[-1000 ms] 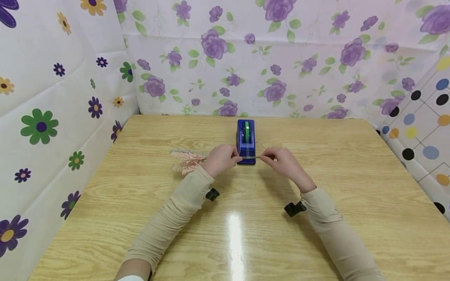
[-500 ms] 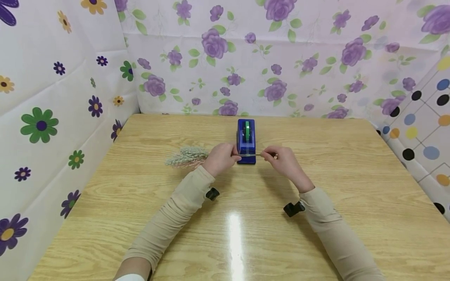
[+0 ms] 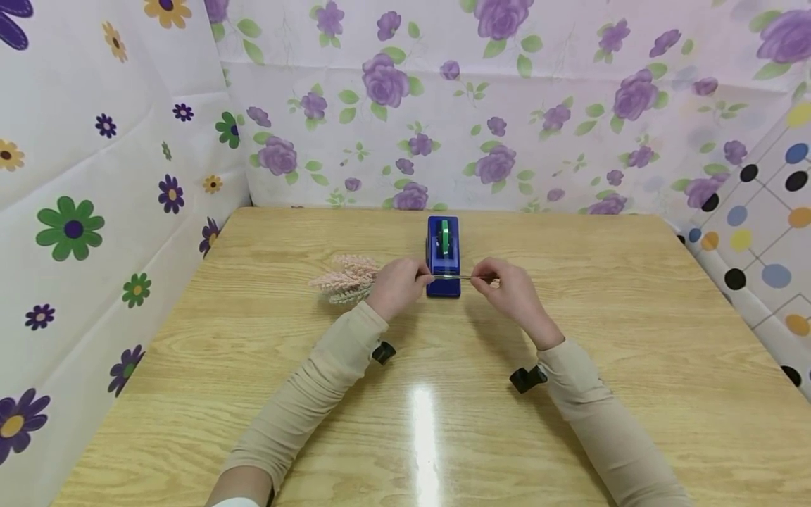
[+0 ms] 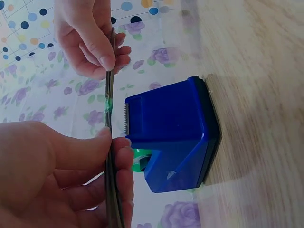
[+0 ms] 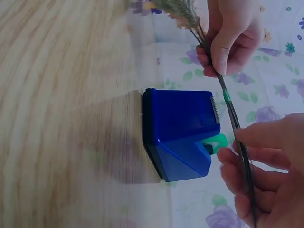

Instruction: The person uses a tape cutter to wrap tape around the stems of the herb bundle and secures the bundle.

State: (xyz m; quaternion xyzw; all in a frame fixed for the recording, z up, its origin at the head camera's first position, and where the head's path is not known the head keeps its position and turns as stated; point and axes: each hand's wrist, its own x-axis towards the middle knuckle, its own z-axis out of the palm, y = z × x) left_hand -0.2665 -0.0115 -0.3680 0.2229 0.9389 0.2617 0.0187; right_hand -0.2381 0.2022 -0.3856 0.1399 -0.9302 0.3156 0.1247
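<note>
- Left hand and right hand both pinch the flower stem above the blue tape dispenser.
- Since earlier, the flower head has turned, showing pink again.

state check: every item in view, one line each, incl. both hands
stems: bundled, level above the dispenser's cutter, green tape band round them
flower heads: pink, sticking out past the left hand
tape dispenser: upright on the table, green roll loaded
left hand: pinches the stems, firm grip
right hand: pinches the stems at the other end
</note>
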